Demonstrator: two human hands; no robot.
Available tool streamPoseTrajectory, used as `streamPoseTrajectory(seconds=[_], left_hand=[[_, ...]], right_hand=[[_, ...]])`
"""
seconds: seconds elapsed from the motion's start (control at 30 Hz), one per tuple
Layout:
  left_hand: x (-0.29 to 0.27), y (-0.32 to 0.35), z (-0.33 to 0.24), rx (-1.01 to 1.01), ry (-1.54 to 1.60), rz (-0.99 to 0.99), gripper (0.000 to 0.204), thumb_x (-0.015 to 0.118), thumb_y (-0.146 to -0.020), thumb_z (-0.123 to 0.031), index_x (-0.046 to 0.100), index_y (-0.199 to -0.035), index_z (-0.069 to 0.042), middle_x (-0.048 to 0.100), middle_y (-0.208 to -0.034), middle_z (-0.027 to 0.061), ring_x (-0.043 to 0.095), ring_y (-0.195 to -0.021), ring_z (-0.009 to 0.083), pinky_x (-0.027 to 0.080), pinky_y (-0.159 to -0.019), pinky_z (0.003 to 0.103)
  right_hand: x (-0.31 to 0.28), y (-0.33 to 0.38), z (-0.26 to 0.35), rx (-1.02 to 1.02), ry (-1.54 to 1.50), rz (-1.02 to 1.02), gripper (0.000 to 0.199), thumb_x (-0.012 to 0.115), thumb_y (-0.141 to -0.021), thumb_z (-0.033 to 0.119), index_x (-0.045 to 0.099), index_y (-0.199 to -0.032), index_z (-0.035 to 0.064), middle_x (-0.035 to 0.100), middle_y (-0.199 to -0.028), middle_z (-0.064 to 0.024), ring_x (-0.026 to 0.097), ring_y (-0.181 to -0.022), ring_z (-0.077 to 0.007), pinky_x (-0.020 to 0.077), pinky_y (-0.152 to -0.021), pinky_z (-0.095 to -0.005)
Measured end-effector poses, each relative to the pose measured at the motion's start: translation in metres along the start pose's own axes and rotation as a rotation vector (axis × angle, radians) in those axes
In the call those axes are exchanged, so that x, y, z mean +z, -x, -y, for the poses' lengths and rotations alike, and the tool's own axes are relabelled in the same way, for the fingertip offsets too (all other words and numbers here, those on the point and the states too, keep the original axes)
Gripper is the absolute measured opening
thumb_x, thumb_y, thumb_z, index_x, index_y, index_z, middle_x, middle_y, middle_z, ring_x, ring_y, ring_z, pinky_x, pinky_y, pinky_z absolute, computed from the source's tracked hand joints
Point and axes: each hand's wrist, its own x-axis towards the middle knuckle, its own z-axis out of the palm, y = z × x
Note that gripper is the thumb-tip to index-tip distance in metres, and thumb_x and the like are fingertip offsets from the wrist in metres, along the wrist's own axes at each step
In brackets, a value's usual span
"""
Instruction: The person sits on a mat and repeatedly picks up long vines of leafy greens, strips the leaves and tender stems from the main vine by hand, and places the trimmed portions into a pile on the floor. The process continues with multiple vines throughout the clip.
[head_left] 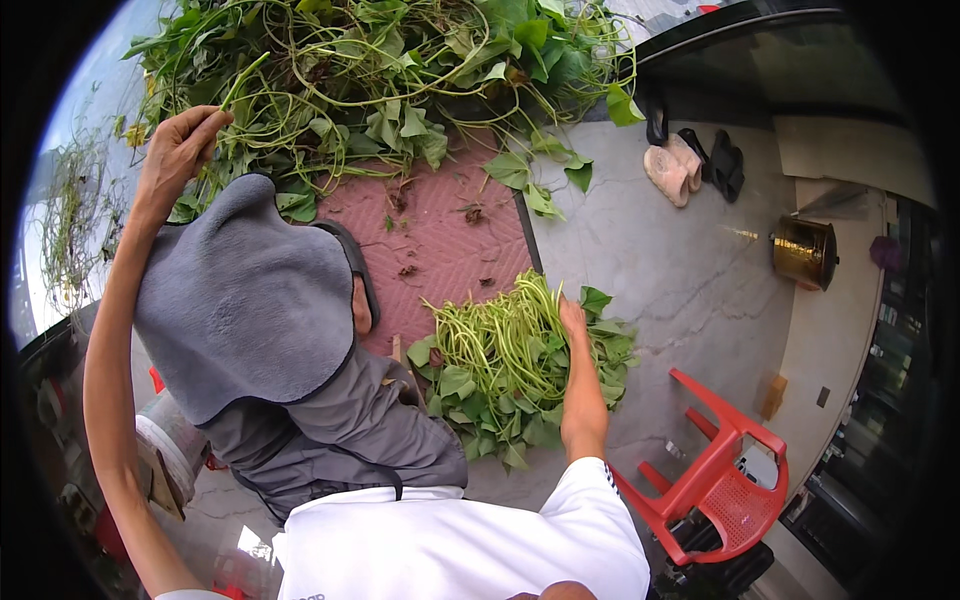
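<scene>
Green stems [500,330], zigzag red mat [455,250]

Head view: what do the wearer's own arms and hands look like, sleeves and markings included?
Left hand and right hand are ungloved; no watch or bracelet shows. Left forearm and right forearm are slim and uncovered. The right sleeve is short and white, with dark stripes near its hem. Only a white sliver of the left sleeve shows.
</scene>
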Motion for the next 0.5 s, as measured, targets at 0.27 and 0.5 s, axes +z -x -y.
streamPoseTrajectory(seconds=[0.27,0.5], left_hand=[[-0.012,0.016,0.006,-0.01,-0.006,-0.022,0.029,0.06,-0.109,-0.029,0.073,-0.115,-0.003,0.047,-0.065,-0.0081,0.036,-0.05,0.0001,0.026,-0.045,0.02],[-0.015,0.016,0.009,0.008,0.022,-0.007,0.03,0.063,-0.107,-0.033,0.075,-0.113,-0.006,0.052,-0.064,-0.0074,0.042,-0.049,0.0013,0.031,-0.045,0.021]], right_hand=[[0.029,0.04,0.002,0.507,-0.227,-0.223,0.075,0.055,-0.1,0.063,0.074,-0.114,-0.0078,0.069,-0.12,-0.0341,0.062,-0.117,-0.0521,0.0479,-0.099,-0.0569],[0.002,0.06,0.019,0.224,-0.338,-0.579,0.047,0.059,-0.105,0.04,0.077,-0.109,-0.0032,0.074,-0.099,-0.0269,0.067,-0.095,-0.0476,0.0488,-0.088,-0.057]])
